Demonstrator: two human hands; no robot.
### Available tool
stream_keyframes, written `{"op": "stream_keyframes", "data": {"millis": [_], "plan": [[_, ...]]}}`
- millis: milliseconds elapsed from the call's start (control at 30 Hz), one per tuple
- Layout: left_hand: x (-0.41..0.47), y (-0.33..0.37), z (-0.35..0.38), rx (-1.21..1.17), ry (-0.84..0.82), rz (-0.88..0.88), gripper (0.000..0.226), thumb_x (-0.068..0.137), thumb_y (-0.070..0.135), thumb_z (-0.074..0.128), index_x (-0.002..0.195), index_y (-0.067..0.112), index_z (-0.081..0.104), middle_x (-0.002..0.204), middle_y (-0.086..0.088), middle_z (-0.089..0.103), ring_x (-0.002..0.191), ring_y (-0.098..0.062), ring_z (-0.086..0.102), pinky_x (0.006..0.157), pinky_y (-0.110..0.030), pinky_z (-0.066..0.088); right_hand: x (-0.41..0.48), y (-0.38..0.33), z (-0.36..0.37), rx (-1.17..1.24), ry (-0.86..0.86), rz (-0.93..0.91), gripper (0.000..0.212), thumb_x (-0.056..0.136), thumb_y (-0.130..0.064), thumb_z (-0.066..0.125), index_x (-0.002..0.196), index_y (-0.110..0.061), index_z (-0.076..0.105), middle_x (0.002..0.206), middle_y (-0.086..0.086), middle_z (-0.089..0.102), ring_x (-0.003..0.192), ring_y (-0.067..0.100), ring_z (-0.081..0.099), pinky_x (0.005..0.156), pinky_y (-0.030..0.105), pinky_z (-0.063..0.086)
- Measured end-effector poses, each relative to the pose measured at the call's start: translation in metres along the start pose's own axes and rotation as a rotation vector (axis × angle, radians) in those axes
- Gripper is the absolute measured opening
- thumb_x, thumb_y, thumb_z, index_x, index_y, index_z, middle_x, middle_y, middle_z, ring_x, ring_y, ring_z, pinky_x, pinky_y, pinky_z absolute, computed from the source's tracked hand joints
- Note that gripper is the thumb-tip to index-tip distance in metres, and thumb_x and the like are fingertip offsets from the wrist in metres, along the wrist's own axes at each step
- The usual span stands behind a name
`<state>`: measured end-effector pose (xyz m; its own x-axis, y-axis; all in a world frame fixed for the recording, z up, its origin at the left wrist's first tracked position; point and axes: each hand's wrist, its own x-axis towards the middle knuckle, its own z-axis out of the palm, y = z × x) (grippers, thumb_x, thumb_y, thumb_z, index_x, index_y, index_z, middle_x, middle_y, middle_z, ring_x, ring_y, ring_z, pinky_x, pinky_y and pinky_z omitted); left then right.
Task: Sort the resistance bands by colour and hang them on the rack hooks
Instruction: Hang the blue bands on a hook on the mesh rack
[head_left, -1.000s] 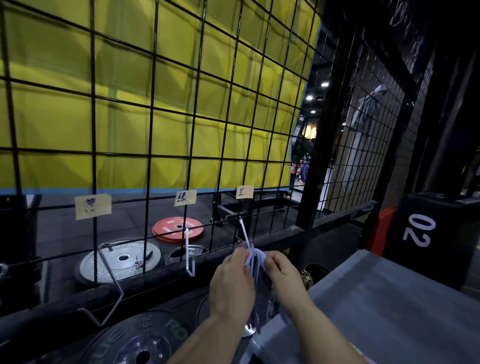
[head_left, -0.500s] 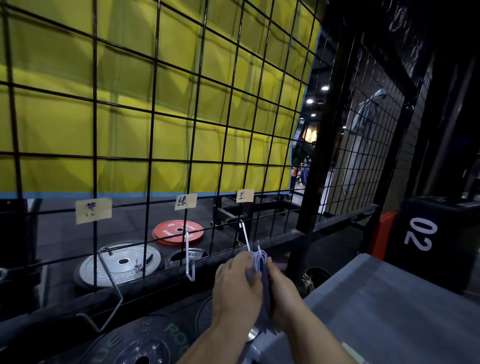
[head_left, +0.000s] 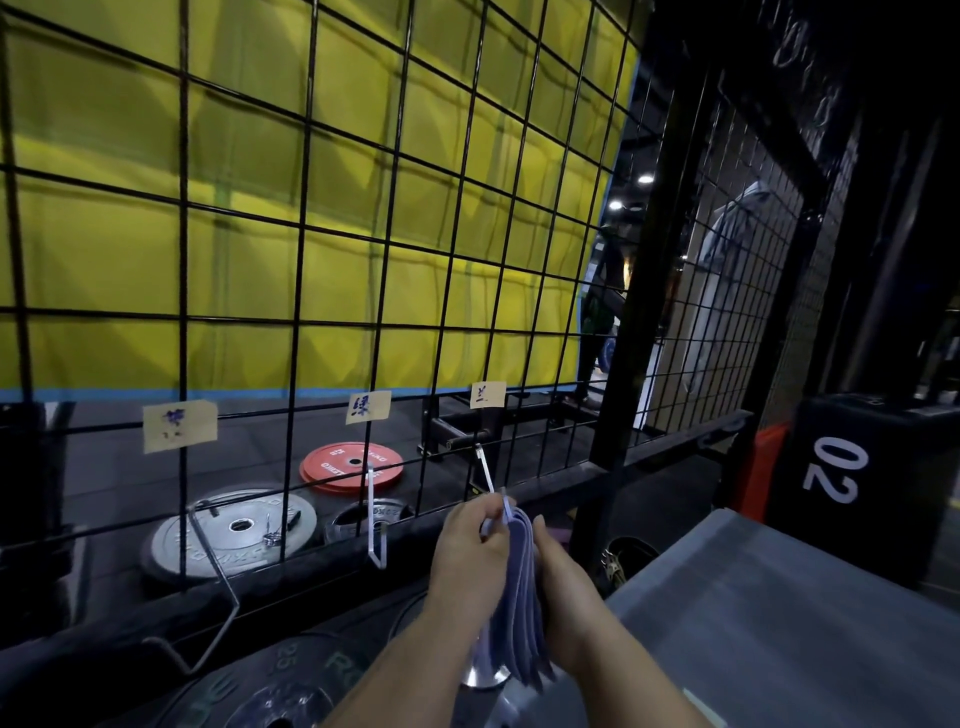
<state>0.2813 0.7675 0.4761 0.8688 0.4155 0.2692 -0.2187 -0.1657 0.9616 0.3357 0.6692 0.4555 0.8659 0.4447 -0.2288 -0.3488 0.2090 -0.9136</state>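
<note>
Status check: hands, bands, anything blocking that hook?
Left hand and right hand both hold the bundle of flat bluish-purple resistance bands. Bundle top at the tip of the rightmost silver wire hook. Hook path looks clear.

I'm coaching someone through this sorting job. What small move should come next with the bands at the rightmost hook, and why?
Probably push the bands further along the rightmost hook, then let go. The left hand and right hand hold the bluish bundle with its top just at the hook's tip, so it does not look seated.
</note>
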Motion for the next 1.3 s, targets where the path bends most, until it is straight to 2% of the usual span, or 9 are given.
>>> {"op": "stream_keyframes", "data": {"millis": [200,300,433,567,767,867,1033,1167,1300], "plan": [[0.001,-0.002,-0.001,-0.253,-0.064,-0.153,0.025,0.092,0.012,0.055,0.094,0.033,0.069,0.098,-0.001,0.069,0.092,-0.021,0.067,0.089,-0.040,0.054,0.001,-0.002,-0.004,-0.097,-0.029,-0.041,0.051,0.100,-0.049,0.037,0.118,-0.012,0.067,0.113,0.018,0.070,0.108,0.030,0.066,0.104,0.048,0.045],[0.004,0.000,-0.002,-0.319,-0.031,-0.189,0.012,0.093,0.023,0.058,0.096,0.025,0.070,0.082,0.001,0.067,0.077,-0.016,0.064,0.082,-0.035,0.053,0.003,-0.003,-0.003,-0.179,-0.035,-0.055,0.055,0.098,-0.052,0.037,0.115,-0.011,0.069,0.109,0.016,0.071,0.105,0.031,0.068,0.103,0.049,0.046],[0.009,0.003,-0.003,-0.354,0.032,-0.229,0.016,0.095,0.032,0.057,0.090,0.025,0.070,0.090,-0.002,0.072,0.085,-0.019,0.067,0.077,-0.033,0.053,0.003,-0.007,0.002,-0.267,0.014,-0.071,0.054,0.095,-0.053,0.044,0.101,-0.007,0.072,0.094,0.014,0.075,0.090,0.027,0.072,0.082,0.037,0.056],[0.010,0.007,-0.002,-0.397,0.038,-0.255,0.018,0.097,0.024,0.055,0.088,0.017,0.069,0.083,-0.004,0.071,0.073,-0.017,0.066,0.067,-0.028,0.050,0.003,-0.006,0.003,-0.143,0.019,-0.046,0.051,0.093,-0.050,0.051,0.101,-0.005,0.073,0.099,0.018,0.074,0.099,0.033,0.069,0.096,0.045,0.052],[0.009,0.004,-0.002,-0.401,0.039,-0.246,0.018,0.095,0.023,0.057,0.084,0.021,0.071,0.090,-0.011,0.072,0.086,-0.028,0.068,0.087,-0.045,0.054,0.009,-0.001,0.002,-0.006,-0.034,-0.026,0.049,0.097,-0.046,0.044,0.116,-0.007,0.068,0.110,0.016,0.071,0.100,0.028,0.070,0.080,0.036,0.054],[0.009,0.003,-0.002,-0.400,0.036,-0.227,0.015,0.094,0.021,0.059,0.086,0.020,0.072,0.094,-0.009,0.072,0.090,-0.025,0.068,0.085,-0.041,0.054,0.010,-0.001,0.004,0.001,-0.047,-0.029,0.050,0.097,-0.048,0.045,0.116,-0.009,0.069,0.108,0.015,0.072,0.095,0.026,0.071,0.074,0.033,0.056],[0.011,0.003,-0.001,-0.451,0.033,-0.256,0.013,0.094,0.014,0.058,0.094,0.018,0.071,0.095,-0.007,0.072,0.076,-0.013,0.066,0.058,-0.019,0.048,0.023,0.001,0.000,-0.052,0.022,-0.083,0.052,0.089,-0.053,0.053,0.109,-0.007,0.069,0.112,0.017,0.070,0.108,0.028,0.064,0.101,0.039,0.046],[0.007,0.009,0.000,-0.533,0.045,-0.286,0.014,0.095,0.015,0.057,0.093,0.011,0.071,0.068,-0.002,0.064,0.037,-0.001,0.051,0.037,-0.012,0.036,0.023,0.000,-0.002,-0.239,0.053,-0.129,0.043,0.093,-0.050,0.051,0.095,-0.013,0.072,0.082,0.005,0.076,0.089,0.021,0.069,0.078,0.030,0.054],[0.011,0.007,0.001,-0.533,0.066,-0.303,0.017,0.096,0.019,0.057,0.091,0.009,0.070,0.069,-0.002,0.063,0.036,0.000,0.049,0.036,-0.011,0.035,0.028,-0.004,-0.007,-0.381,0.064,-0.154,0.040,0.095,-0.050,0.049,0.102,-0.016,0.070,0.089,0.000,0.073,0.087,0.015,0.068,0.080,0.029,0.053]]}}
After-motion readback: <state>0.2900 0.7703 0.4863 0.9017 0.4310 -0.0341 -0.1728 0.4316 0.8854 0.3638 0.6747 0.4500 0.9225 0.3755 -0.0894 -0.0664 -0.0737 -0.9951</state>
